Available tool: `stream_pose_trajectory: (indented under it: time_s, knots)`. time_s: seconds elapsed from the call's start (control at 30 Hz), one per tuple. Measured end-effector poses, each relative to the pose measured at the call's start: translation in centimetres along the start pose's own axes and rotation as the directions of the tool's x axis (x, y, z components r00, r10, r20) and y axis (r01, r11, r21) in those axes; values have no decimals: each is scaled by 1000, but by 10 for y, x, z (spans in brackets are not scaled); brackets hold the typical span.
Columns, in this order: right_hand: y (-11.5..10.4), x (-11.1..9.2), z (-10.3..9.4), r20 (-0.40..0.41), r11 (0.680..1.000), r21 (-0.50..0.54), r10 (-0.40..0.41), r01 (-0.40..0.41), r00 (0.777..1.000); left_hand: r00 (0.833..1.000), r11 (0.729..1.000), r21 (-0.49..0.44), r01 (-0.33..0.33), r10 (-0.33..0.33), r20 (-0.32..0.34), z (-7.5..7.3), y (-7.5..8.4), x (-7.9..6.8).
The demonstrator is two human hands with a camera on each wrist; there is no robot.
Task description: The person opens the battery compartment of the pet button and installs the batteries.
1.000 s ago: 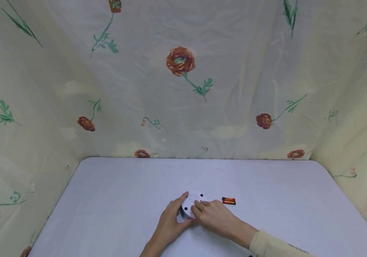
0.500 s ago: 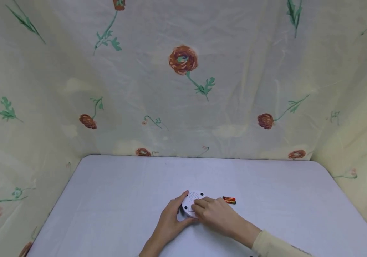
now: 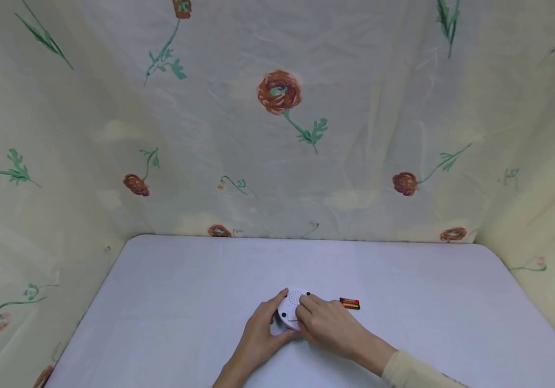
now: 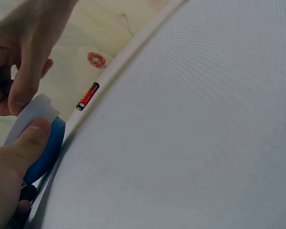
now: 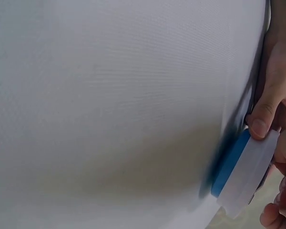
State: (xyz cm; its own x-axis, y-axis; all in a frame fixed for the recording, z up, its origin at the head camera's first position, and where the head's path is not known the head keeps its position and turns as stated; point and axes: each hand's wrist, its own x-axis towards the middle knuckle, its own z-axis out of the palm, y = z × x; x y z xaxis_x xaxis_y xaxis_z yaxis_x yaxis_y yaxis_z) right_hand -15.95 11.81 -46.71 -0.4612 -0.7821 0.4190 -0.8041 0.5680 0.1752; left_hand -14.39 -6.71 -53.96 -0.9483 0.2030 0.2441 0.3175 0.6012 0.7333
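Observation:
My left hand (image 3: 256,337) holds a round device (image 3: 294,299), its thumb and fingers spread around the rim. The device has a white face with speaker holes and small black feet; a blue band (image 4: 49,151) runs round its lower side in the left wrist view. A thin line on the face, near its front edge, runs in under my right hand (image 3: 328,326). That hand's fingers are curled on the face, and its thumb tip meets the white part in the left wrist view. Its palm side hides part of the device. Two red and black batteries (image 3: 349,303) lie just right of it.
The table has a white cover (image 3: 199,280) with rounded far corners. Floral curtains (image 3: 345,91) hang behind it and along both sides. A sleeve (image 3: 415,372) covers the right forearm.
The right fingers have slid a little to the right over the device's face, showing more of the line there. The left hand keeps its hold. The head view has shifted slightly.

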Motion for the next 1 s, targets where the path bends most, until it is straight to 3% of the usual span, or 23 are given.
stream_pose_trajectory:
  time_s: [0.33,0.77,1.0]
  knots:
    - [2,2,-2,82,999,31,28,-31,996,1000,999,12,-30,30,-6,1,-3,1]
    - [3,-6,-10,13,1000,27,14,-15,1000,1000,1000,19,8,-8,4,0,1,1]
    - [0,-17,-14,38,996,64,53,-55,998,1000,1000,9,11,-11,5,1,0,0]
